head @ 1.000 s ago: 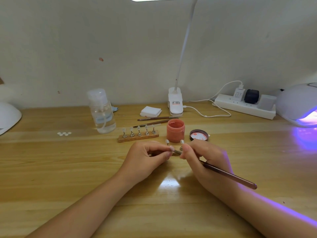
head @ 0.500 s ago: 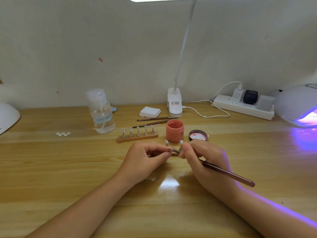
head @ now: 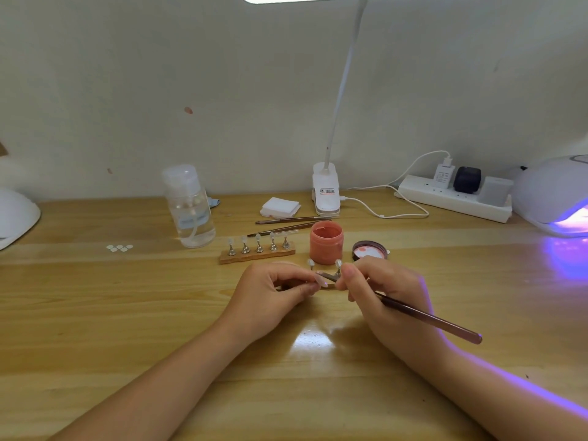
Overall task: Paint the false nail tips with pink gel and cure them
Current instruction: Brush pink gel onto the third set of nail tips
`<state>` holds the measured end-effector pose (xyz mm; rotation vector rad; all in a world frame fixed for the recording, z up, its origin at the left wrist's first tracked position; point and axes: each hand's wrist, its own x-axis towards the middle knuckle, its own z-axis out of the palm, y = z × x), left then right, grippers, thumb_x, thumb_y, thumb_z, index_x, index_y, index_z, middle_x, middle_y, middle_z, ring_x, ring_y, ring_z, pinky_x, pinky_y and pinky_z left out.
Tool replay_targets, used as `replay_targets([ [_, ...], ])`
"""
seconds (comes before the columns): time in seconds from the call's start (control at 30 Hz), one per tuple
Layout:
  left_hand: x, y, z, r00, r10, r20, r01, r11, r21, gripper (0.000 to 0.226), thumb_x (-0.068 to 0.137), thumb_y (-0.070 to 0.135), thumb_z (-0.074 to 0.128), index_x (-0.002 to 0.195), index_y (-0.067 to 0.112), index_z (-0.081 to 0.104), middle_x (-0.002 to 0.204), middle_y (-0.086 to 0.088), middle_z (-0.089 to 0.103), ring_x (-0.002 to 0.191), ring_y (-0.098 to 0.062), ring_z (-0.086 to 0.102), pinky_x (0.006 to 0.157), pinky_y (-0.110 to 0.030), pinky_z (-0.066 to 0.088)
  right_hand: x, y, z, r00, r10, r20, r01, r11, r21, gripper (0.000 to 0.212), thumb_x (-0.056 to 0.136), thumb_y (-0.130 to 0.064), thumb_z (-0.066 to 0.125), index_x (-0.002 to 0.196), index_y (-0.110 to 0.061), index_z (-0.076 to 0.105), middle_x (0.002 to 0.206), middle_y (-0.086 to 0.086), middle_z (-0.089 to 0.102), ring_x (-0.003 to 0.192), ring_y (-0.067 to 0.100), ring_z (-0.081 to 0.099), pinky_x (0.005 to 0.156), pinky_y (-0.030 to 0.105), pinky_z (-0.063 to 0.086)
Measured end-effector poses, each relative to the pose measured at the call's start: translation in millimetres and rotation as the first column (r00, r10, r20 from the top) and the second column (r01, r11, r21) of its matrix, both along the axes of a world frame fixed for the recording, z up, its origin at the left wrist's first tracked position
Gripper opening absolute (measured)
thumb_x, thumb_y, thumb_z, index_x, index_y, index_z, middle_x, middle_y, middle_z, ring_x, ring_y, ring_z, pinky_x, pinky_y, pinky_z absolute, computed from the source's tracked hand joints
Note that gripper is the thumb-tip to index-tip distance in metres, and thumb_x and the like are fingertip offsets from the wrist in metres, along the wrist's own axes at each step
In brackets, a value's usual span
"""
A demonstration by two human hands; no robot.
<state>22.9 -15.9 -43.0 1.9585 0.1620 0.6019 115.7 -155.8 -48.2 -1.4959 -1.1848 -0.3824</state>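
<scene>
My right hand (head: 386, 297) grips a long brown nail brush (head: 426, 319), its tip pointing left between my two hands. My left hand (head: 270, 294) pinches the near wooden nail stand (head: 331, 285), mostly hidden behind my fingers; two false nail tips (head: 311, 263) on metal pegs rise above it. A second wooden stand (head: 257, 255) with several pale nail tips sits just behind. The open pot of pink gel (head: 326, 241) stands beside it, its lid (head: 370, 250) lying to the right. A UV curing lamp (head: 555, 198) glows purple at the far right.
A clear pump bottle (head: 191, 206) stands at the left, with small white stickers (head: 119, 247) on the desk nearby. Two spare brushes (head: 288, 221), a pad stack (head: 280, 206), a clip lamp base (head: 326, 194) and a power strip (head: 455, 195) line the back. A white dome (head: 16, 218) sits far left.
Both hands stay together over the near stand; the brush handle shifts only slightly. Nothing is picked up or let go.
</scene>
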Motion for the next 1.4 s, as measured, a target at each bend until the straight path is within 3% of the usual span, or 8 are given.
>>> replay_targets([
  [0.1, 0.6, 1.6, -1.8, 1.000, 0.009, 0.007, -0.009, 1.000, -0.012, 0.027, 0.073, 0.001, 0.071, 0.075, 0.028, 0.074, 0.077, 0.011, 0.072, 0.074, -0.002, 0.064, 0.069, -0.019, 0.051, 0.6, -0.1, -1.2, 0.999, 0.018, -0.029, -0.019, 0.999, -0.035, 0.040, 0.088, -0.029, 0.049, 0.061, -0.004, 0.064, 0.054, 0.004, 0.058, 0.049, 0.015, 0.054, 0.048, 0.036, 0.042],
  [0.27, -0.6, 1.6, -0.5, 1.000, -0.012, 0.025, 0.013, 1.000, -0.021, 0.033, 0.074, 0.003, 0.070, 0.071, 0.036, 0.074, 0.078, 0.010, 0.072, 0.073, -0.003, 0.063, 0.068, -0.016, 0.049, -0.8, -3.5, -0.3, 0.990, 0.047, -0.131, -0.050, 0.999, -0.018, 0.040, 0.089, -0.030, 0.045, 0.055, -0.016, 0.061, 0.049, -0.006, 0.054, 0.046, -0.002, 0.050, 0.046, 0.013, 0.038],
  [0.43, -0.9, 1.3, -0.1, 0.999, -0.016, 0.037, 0.017, 0.999, -0.039, 0.022, 0.072, 0.012, 0.071, 0.071, 0.034, 0.074, 0.079, 0.005, 0.072, 0.073, -0.011, 0.064, 0.065, -0.018, 0.050, -1.6, -7.9, 2.7, 0.946, 0.122, -0.299, -0.118, 0.992, 0.035, 0.036, 0.084, -0.035, 0.051, 0.053, -0.017, 0.060, 0.050, -0.002, 0.059, 0.042, 0.001, 0.051, 0.048, 0.011, 0.039],
  [0.53, -1.1, 0.3, 0.2, 0.999, -0.027, 0.039, 0.029, 0.998, -0.063, 0.010, 0.067, 0.024, 0.070, 0.073, 0.030, 0.075, 0.078, 0.004, 0.071, 0.071, -0.012, 0.064, 0.064, -0.020, 0.051, 0.2, -8.8, 9.0, 0.886, 0.170, -0.432, -0.152, 0.985, 0.075, 0.036, 0.083, -0.031, 0.069, 0.056, -0.008, 0.062, 0.054, 0.005, 0.063, 0.043, 0.008, 0.055, 0.047, 0.016, 0.044],
  [0.73, -1.0, 0.4, -0.4, 0.999, -0.028, 0.040, 0.030, 0.997, -0.067, 0.009, 0.066, 0.024, 0.071, 0.073, 0.027, 0.074, 0.081, 0.004, 0.072, 0.076, -0.011, 0.066, 0.069, -0.019, 0.053, 4.7, -8.7, 15.8, 0.696, 0.190, -0.692, -0.132, 0.982, 0.136, 0.029, 0.062, -0.042, 0.067, 0.056, -0.014, 0.065, 0.055, 0.012, 0.066, 0.041, 0.016, 0.057, 0.047, 0.022, 0.048],
  [0.93, -1.1, 0.0, -0.5, 0.999, -0.039, 0.024, 0.040, 0.997, -0.064, 0.012, 0.065, 0.023, 0.070, 0.076, 0.024, 0.074, 0.080, 0.002, 0.072, 0.076, -0.014, 0.067, 0.071, -0.025, 0.055, 1.8, -4.3, 15.1, 0.661, 0.203, -0.722, -0.227, 0.972, 0.065, 0.031, 0.060, -0.045, 0.069, 0.050, -0.019, 0.057, 0.052, 0.013, 0.065, 0.039, 0.019, 0.057, 0.043, 0.021, 0.046],
  [1.13, -0.4, 2.2, -1.5, 0.998, -0.057, 0.005, 0.057, 0.998, -0.029, 0.019, 0.071, 0.002, 0.072, 0.077, 0.020, 0.073, 0.081, 0.001, 0.072, 0.076, -0.011, 0.067, 0.071, -0.021, 0.054, 2.5, -2.5, 14.1, 0.651, 0.196, -0.733, -0.231, 0.971, 0.055, 0.029, 0.064, -0.038, 0.069, 0.048, -0.020, 0.054, 0.055, 0.016, 0.065, 0.039, 0.018, 0.057, 0.044, 0.022, 0.047],
  [1.4, -1.3, 2.0, -0.6, 0.998, -0.058, 0.019, 0.059, 0.997, -0.041, 0.010, 0.068, 0.021, 0.070, 0.077, 0.022, 0.074, 0.082, 0.001, 0.072, 0.076, -0.014, 0.066, 0.071, -0.025, 0.054, 2.4, -4.3, 14.0, 0.674, 0.150, -0.723, -0.129, 0.988, 0.085, 0.033, 0.075, -0.027, 0.066, 0.045, -0.019, 0.053, 0.049, 0.012, 0.062, 0.036, 0.015, 0.052, 0.041, 0.017, 0.043],
])
